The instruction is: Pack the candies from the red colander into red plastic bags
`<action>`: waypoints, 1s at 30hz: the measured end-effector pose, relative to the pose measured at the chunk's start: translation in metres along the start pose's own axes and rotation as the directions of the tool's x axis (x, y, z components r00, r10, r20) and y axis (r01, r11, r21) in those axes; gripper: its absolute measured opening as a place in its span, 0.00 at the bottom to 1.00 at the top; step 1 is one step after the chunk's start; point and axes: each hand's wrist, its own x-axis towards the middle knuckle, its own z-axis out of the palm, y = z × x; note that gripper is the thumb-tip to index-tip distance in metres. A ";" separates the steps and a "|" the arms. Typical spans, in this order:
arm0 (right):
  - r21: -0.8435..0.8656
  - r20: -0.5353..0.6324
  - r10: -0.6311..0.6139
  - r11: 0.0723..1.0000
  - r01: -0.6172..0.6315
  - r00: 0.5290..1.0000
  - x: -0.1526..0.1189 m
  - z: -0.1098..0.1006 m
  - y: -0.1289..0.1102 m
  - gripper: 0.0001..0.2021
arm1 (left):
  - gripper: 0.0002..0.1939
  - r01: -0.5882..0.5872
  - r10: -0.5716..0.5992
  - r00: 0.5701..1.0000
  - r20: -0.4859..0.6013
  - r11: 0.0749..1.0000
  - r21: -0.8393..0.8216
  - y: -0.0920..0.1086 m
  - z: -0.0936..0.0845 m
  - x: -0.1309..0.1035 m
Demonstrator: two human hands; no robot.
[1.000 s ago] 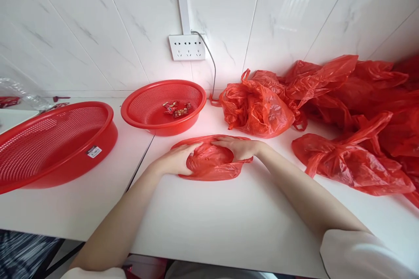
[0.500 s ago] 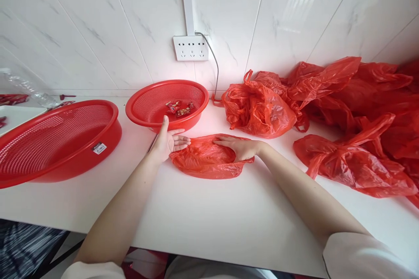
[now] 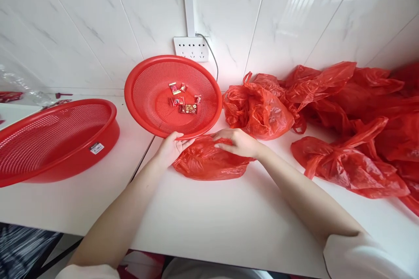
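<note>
Red basket (image 3: 144,96), at 11 o'clock of the view, has its far rim before the socket (image 3: 196,50); bare surface (image 3: 222,218) lies at 6 o'clock. Perforated wall, small wrapped pieces (image 3: 188,108) inside. Previously level, it now tilts toward the person. Left hand (image 3: 170,148): grip closed on near rim. Right hand (image 3: 238,141): grip open, fingers curved over the red bag (image 3: 212,168).

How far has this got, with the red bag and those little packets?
Apparently done: the front bag is spread open. In hand: the left hand holds the tilted basket by its rim; the right hand is at the bag. Left: wrapped packets lie in the basket.
</note>
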 end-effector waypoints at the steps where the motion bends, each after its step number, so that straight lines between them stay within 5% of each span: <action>1: -0.023 -0.048 -0.033 0.999 0.032 0.998 0.001 0.000 -0.002 0.14 | 0.06 -0.001 0.000 0.999 0.032 1.000 0.009 -0.003 0.003 -0.002; 8: -0.305 -0.294 -0.063 0.952 -0.032 0.954 0.003 0.003 -0.001 0.14 | 0.07 -0.011 0.000 0.980 0.201 0.999 0.054 -0.018 0.019 -0.021; 16: -0.403 -0.194 0.047 0.907 -0.124 0.980 0.005 0.022 0.020 0.16 | 0.14 0.081 -0.096 0.962 0.256 0.994 0.070 -0.045 0.003 -0.006; 30: -0.436 -0.162 0.103 0.885 -0.165 0.981 0.001 0.041 0.036 0.31 | 0.13 0.117 -0.140 0.949 0.281 0.988 0.097 -0.054 -0.008 0.003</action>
